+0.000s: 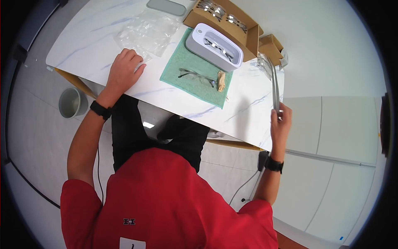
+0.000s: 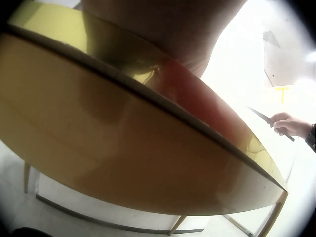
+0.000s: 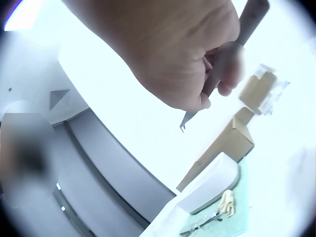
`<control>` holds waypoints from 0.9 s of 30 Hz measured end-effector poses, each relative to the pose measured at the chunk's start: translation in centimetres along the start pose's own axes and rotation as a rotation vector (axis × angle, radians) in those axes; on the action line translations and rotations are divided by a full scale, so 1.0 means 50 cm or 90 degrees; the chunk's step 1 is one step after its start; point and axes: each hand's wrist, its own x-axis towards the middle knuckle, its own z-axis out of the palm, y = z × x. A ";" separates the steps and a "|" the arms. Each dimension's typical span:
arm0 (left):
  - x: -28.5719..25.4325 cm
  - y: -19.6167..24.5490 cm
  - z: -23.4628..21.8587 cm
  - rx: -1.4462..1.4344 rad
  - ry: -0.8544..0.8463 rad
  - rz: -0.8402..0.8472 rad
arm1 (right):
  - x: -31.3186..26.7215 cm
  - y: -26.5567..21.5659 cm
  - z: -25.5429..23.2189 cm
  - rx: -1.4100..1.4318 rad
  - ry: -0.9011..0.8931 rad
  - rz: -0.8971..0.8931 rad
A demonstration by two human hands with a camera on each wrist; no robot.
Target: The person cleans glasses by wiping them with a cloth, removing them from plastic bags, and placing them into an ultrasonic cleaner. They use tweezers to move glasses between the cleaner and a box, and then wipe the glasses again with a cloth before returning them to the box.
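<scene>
My right hand (image 1: 282, 120) grips a pair of long grey tweezers (image 1: 274, 85) over the right end of the table, their two arms slightly apart and pointing away from me. In the right wrist view the tweezers (image 3: 244, 29) pass through my curled fingers. My left hand (image 1: 126, 68) rests at the table's near edge, fingers loosely bent, beside a clear plastic bag (image 1: 151, 35). Between the hands, glasses (image 1: 197, 76) and a crumpled beige cloth (image 1: 221, 81) lie on a green towel (image 1: 176, 79). A white ultrasonic cleaner (image 1: 201, 47) stands on that towel with glasses (image 1: 217, 49) inside its basin.
Behind the cleaner, an open cardboard box (image 1: 250, 39) holds several pairs of glasses (image 1: 217, 12). A smaller carton (image 1: 271, 47) and clear plastic wrapping (image 1: 264, 64) sit at the right end. At the back is a grey tray (image 1: 166, 7). A bin (image 1: 70, 103) stands on the floor, left.
</scene>
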 end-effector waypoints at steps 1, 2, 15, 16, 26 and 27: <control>0.001 0.000 0.000 0.004 0.001 0.003 | -0.001 0.041 0.032 0.022 0.005 0.034; 0.001 0.001 0.000 0.002 0.002 0.004 | -0.004 0.079 0.070 0.051 -0.017 0.078; -0.001 0.006 -0.005 -0.010 0.034 -0.009 | 0.059 0.081 0.263 -0.114 0.042 -0.081; -0.001 0.005 -0.003 -0.009 0.035 -0.011 | 0.068 0.032 0.248 -0.081 0.056 -0.143; -0.003 0.006 -0.007 -0.007 0.045 -0.014 | 0.103 -0.224 0.336 -0.037 -0.176 -0.472; -0.003 0.007 -0.007 -0.011 0.046 -0.017 | 0.111 -0.224 0.342 -0.061 -0.208 -0.470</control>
